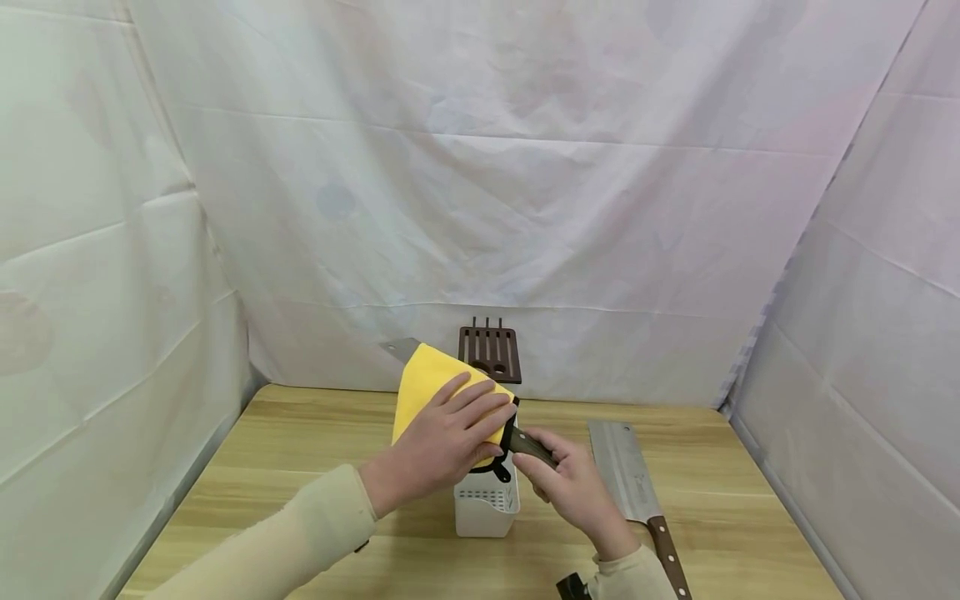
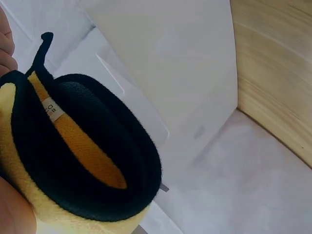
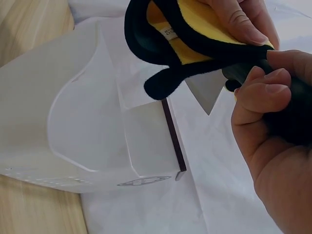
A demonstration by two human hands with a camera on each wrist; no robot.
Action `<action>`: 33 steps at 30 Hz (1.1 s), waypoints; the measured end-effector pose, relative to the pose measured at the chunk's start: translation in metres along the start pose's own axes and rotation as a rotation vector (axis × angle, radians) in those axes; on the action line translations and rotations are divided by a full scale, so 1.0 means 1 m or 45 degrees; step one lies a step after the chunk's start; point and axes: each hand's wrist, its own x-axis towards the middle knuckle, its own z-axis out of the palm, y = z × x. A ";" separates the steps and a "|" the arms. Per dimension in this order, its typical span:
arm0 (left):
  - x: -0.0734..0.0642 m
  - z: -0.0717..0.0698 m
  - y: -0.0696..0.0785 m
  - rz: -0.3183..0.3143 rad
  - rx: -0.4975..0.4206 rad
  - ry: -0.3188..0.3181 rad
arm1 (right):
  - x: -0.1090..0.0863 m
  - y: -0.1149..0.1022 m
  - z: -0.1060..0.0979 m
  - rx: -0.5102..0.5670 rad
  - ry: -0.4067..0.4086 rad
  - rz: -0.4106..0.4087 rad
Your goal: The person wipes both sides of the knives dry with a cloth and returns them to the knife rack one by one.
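- Above the middle of the table (image 1: pixel 735 500), a knife (image 1: pixel 532 447) is up in a person's two hands, tilted, its handle toward the person's right.
- Folded round most of its blade is a yellow cloth (image 1: pixel 420 392) with thick black edging; a grey end of the blade pokes out at the far left, and the right wrist view shows its pointed heel beside the handle.
- On that cloth I see the left hand (image 1: pixel 450 429) spread across the top, thumb lower down, its fingers grasping cloth and blade together.
- Round the dark handle, the fingers of the right hand (image 1: pixel 562 479) are curled in a firm hold.
- From the black edging hangs a small black loop (image 1: pixel 502 472), and a little white label (image 2: pixel 52 108) shows inside the fold.
- Just behind and below the hands, a white holder (image 1: pixel 483 521) stands on the table, pierced with small holes low down, a brown slotted top (image 1: pixel 492 348) on it.
- Over to the person's right, a cleaver (image 1: pixel 626 471) lies flat, its riveted brown handle pointing back toward the person.
- Cream sleeves (image 1: pixel 300 533) cover both forearms.
- Pale, creased sheets (image 1: pixel 480 225) hang round the back and sides.
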 end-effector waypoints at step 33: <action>-0.007 -0.008 -0.013 0.012 -0.039 -0.138 | -0.004 0.000 -0.001 -0.068 -0.022 -0.061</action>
